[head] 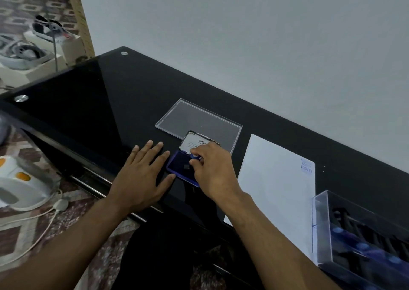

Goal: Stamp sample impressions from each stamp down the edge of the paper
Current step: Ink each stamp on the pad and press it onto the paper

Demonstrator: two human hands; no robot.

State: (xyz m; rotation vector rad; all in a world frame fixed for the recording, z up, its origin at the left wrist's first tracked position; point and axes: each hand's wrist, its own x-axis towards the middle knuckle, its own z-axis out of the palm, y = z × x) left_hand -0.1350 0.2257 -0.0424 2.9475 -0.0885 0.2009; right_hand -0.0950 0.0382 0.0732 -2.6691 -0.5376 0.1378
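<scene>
Head view looks down on a black glass tabletop [93, 104]. The right hand [212, 168] has its grip pinched around a small blue-topped stamp [195, 156], held down at the blue ink pad [180, 168], whose lid [194, 142] stands open just beyond the grip. Whether the stamp face is actually touching the pad is hidden by the fingers. The left hand [141, 174] lies flat and released on the tabletop just to the left of the grip, its thumb at the pad's near corner, apparently steadying it.

To the right of the grip lies the white paper [276, 185]. One blue impression [306, 166], reading something like "FRAGILE", sits at its far right corner; the rest of that edge is bare. Further right and nearer the person, a clear box [363, 234] holds more stamps, too blurred to count. A clear cover [199, 118] lies beyond the pad.

As a judgement, the task is early: one sample is down, this stamp is being inked for the next, and the boxed stamps remain.
</scene>
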